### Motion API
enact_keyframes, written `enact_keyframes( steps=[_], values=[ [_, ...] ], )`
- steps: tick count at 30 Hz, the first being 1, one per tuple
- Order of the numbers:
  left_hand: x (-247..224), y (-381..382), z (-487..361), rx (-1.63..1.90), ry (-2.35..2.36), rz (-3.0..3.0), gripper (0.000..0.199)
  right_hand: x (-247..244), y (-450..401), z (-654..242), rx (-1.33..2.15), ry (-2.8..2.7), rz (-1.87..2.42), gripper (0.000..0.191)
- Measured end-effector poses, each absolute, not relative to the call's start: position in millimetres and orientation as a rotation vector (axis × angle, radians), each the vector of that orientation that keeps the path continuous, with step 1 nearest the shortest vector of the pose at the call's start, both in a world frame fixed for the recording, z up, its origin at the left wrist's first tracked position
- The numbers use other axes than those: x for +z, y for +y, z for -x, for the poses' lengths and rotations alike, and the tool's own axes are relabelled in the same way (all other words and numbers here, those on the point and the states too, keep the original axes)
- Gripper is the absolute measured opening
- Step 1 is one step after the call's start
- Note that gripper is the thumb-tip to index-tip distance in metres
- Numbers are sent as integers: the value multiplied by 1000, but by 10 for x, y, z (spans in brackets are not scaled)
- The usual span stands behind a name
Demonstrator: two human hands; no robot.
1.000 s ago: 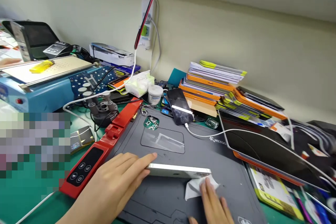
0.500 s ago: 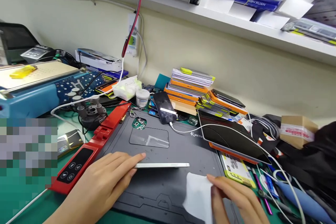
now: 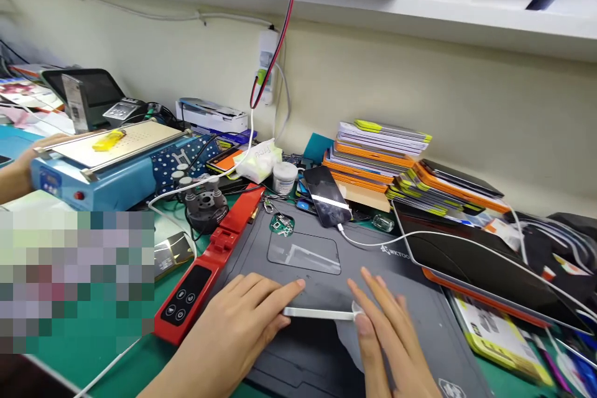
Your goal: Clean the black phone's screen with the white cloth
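Centrally, phone [image 3: 317,313] gripped on edge by left hand [image 3: 237,323] over grey mat [image 3: 420,323], right hand [image 3: 382,336] flat, open on wipe [image 3: 347,339], box stack [image 3: 377,152] beyond, shelf [image 3: 420,12] above.

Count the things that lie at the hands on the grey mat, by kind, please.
Phones: 2 (white phone on edge between the left hand and right hand; black phone on a cable)
Wipes: 1 (wipe under the right hand)
Total: 3
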State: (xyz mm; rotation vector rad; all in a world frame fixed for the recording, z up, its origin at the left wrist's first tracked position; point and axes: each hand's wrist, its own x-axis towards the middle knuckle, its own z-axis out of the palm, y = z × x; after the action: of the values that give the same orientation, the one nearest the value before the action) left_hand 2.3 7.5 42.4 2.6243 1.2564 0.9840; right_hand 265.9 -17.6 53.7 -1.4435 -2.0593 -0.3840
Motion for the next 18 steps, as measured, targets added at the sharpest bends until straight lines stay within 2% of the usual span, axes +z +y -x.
enact_keyframes(
  steps=[5,9,13,18],
  values=[
    [463,83,-19,958,1270,-2620,40,378,-119,-2166,-647,-2113,1305,58],
    [370,103,-24,960,1294,-2630,40,356,-132,-1713,-620,-2223,1174,69],
    [295,98,-32,967,1279,-2628,37,435,-154,-1801,-658,-2354,1149,89],
    [333,64,-28,1033,1269,-2599,40,605,-238,-2552,-787,-2417,1355,70]
  ],
)
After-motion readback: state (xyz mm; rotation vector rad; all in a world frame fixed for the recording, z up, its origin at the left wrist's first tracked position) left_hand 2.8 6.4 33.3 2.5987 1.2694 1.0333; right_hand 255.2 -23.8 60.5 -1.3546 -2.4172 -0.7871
